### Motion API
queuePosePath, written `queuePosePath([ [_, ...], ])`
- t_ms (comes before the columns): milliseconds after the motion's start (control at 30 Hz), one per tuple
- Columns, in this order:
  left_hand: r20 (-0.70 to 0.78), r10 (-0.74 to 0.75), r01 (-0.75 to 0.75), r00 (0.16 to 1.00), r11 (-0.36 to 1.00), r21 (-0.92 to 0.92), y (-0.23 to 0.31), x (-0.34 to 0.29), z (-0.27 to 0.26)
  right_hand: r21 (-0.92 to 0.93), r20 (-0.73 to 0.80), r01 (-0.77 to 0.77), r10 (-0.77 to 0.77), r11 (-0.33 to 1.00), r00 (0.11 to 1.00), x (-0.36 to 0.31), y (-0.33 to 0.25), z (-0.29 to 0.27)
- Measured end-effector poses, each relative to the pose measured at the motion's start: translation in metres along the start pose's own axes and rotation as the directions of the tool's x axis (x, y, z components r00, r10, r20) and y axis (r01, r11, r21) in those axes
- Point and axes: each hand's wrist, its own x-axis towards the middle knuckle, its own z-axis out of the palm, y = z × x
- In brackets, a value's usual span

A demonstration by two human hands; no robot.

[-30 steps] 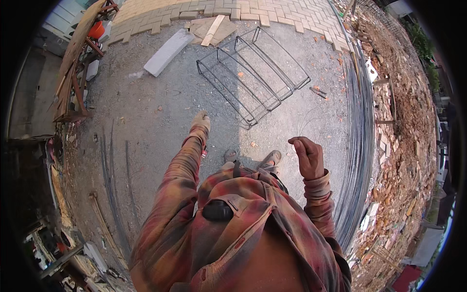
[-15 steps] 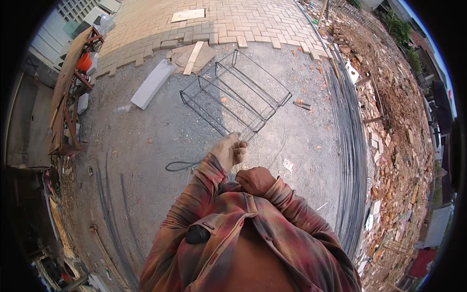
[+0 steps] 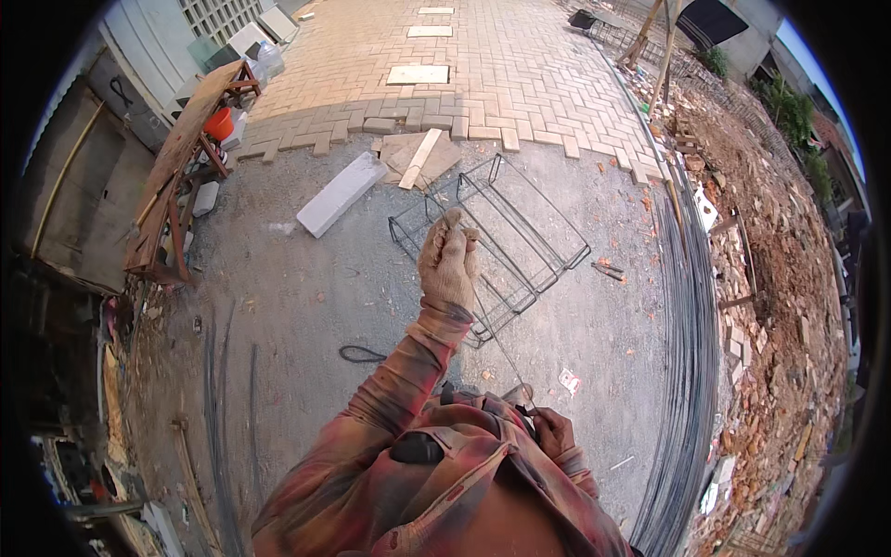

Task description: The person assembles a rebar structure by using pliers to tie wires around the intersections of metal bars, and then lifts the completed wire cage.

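My left hand (image 3: pixel 449 258), in a dusty knit glove, is raised before me with its fingers pinched on a thin wire (image 3: pixel 502 351). From there the wire slants down toward my bare right hand (image 3: pixel 554 433), low by my shirt. The right fingers are curled, seemingly round the wire's lower end; the exact grip is too small to see. Beyond the left hand, a frame of bent steel rods (image 3: pixel 536 293) lies on the gravelly ground. A pincer-like tool (image 3: pixel 609 270) rests to its right, and a dark loop of wire (image 3: pixel 362 354) lies left of my forearm.
A long bundle of steel rods (image 3: pixel 685 371) runs along the right, beside rubble (image 3: pixel 775 278). At left stand a wooden bench (image 3: pixel 181 176) and an orange bucket (image 3: pixel 219 123). A pale block (image 3: pixel 342 195) and a wood strip (image 3: pixel 421 158) lie ahead, before the paving (image 3: pixel 520 102).
My left hand has moved up and away from my body, the wire now stretched between the hands. My right hand has dropped down and to the right. The view has tilted upward.
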Motion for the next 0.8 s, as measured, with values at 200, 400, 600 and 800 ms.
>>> queuePosePath([
  [200,0.146,0.011,-0.012,0.989,1.000,0.005,0.008,-0.033,0.037,-0.039,0.136,-0.013,0.018,0.999,0.991,0.018,0.013,-0.015],
  [400,0.375,-0.137,0.076,0.917,0.982,0.173,0.018,-0.069,0.056,-0.218,0.011,0.429,-0.437,0.877,0.899,0.079,-0.136,-0.066],
  [600,0.478,-0.223,0.075,0.849,0.948,0.308,0.035,-0.089,0.058,0.000,-0.383,0.842,-0.778,0.539,0.498,0.095,-0.255,-0.050],
  [800,0.520,-0.220,-0.018,0.826,0.910,0.414,0.048,-0.091,0.042,0.174,-0.334,0.824,-0.755,0.539,0.564,0.100,-0.250,-0.028],
])
